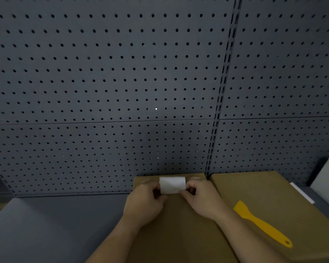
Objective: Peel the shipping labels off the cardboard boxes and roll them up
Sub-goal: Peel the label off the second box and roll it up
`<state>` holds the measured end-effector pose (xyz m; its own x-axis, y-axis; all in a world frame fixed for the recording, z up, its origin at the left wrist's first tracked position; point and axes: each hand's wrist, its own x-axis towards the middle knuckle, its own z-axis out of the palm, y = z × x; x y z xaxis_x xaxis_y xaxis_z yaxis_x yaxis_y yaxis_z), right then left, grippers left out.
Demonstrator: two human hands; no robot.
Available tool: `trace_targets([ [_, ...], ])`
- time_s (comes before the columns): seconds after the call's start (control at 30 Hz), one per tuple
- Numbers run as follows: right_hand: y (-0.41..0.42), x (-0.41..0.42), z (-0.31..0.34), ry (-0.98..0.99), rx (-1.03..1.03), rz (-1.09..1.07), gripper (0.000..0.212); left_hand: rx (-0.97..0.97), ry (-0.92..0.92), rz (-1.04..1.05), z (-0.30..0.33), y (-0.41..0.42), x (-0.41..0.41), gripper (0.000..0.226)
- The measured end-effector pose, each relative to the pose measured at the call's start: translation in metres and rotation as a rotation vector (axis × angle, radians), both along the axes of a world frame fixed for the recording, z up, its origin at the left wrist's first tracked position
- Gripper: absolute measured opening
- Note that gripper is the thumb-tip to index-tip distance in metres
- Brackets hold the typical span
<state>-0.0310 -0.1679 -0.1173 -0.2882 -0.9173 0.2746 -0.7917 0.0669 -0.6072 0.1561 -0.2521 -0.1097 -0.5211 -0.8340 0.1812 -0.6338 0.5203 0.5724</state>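
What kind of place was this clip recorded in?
Probably a packing or workshop bench. A dark pegboard wall backs the bench, two cardboard boxes lie on it, a yellow scraper rests on the right box, and both hands hold a white label.

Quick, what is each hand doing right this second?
Left hand: fingers pinch the left end of the white label.
Right hand: fingers pinch the label's right end, above the cardboard box.

Dim, even light; soft overall blur, wide-angle bowing at the edges, no glare.
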Motion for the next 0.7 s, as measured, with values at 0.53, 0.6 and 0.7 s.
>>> trace_targets([
  [0.53, 0.0001, -0.0021, 0.0004, -0.043, 0.010, 0.012, 0.024, -0.013, -0.002, -0.006, -0.0041, -0.0051, -0.0029, 0.011],
  [0.6, -0.0001, -0.0015, 0.0002, -0.031, 0.010, 0.009, 0.028, -0.010, 0.009, -0.009, -0.0051, -0.0052, -0.0015, 0.012],
  [0.7, -0.0004, -0.0014, 0.0003, -0.025, 0.012, 0.011, 0.028, -0.013, 0.002, -0.011, -0.0047, -0.0043, -0.0002, 0.021],
])
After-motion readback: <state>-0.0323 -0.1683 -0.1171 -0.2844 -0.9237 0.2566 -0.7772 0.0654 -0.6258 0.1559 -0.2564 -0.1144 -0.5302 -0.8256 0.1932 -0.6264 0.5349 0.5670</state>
